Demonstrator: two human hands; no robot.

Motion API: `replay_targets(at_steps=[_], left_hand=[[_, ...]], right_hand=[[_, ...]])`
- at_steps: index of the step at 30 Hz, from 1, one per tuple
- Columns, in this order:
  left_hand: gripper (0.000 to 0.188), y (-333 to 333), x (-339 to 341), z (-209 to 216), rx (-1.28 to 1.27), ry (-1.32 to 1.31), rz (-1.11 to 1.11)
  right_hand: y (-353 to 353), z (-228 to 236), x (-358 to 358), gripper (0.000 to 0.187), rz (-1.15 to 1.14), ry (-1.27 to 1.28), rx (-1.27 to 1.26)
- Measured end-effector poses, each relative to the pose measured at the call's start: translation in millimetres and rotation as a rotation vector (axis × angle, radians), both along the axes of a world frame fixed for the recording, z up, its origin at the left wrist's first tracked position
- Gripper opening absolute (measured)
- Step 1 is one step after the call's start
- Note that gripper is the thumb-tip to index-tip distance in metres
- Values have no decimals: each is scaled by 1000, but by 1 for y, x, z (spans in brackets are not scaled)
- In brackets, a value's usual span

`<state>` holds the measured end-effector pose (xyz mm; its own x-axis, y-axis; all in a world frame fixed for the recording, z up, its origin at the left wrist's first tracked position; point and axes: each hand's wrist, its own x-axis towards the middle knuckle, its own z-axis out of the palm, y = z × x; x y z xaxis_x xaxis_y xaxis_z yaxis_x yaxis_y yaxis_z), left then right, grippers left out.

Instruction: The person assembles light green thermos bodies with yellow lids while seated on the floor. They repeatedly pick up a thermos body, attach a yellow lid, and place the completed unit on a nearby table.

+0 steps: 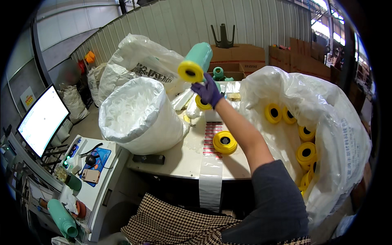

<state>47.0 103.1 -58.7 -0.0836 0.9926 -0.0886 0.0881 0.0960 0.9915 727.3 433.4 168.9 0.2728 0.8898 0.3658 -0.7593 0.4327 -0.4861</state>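
My right hand (pixel 209 92), in a purple glove, reaches far across the bench. It is at the underside of a tilted mint-green cylinder (pixel 199 54), whose yellow ring-shaped end (pixel 190 71) with a dark centre faces me. The fingers seem closed on the cylinder, though part of the grip is hidden behind it. Just below the hand shows another yellow ring-shaped end (pixel 203 103), partly covered by the glove. Nearer me, a yellow ring-topped piece (pixel 224 142) stands on the bench, beside a strip of red-and-white labels (pixel 212 139). My left hand is out of view.
Left, a white sack (pixel 163 118) holds translucent plastic pieces; a larger sack (pixel 122 53) stands behind. Right, a big plastic bag (pixel 335 106) contains several yellow-ended pieces. A monitor (pixel 44 118) and side table (pixel 107 179) stand left, with a green bottle (pixel 61 216) below.
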Motion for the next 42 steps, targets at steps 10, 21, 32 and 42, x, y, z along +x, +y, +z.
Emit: replay_targets(at_steps=[10, 21, 32, 42], left_hand=[[18, -20, 39, 41, -39, -27, 213], [22, -98, -97, -36, 39, -207, 838], [14, -351, -243, -189, 116, -422, 1740], [71, -294, -390, -273, -154, -869, 1616]], right_hand=[[-34, -59, -260, 34, 510, -207, -72], [-152, -206, -464, 41, 1373, -547, -75], [-153, -212, -478, 63, 1230, -220, -252], [-161, -207, -473, 62, 1093, -394, -254]])
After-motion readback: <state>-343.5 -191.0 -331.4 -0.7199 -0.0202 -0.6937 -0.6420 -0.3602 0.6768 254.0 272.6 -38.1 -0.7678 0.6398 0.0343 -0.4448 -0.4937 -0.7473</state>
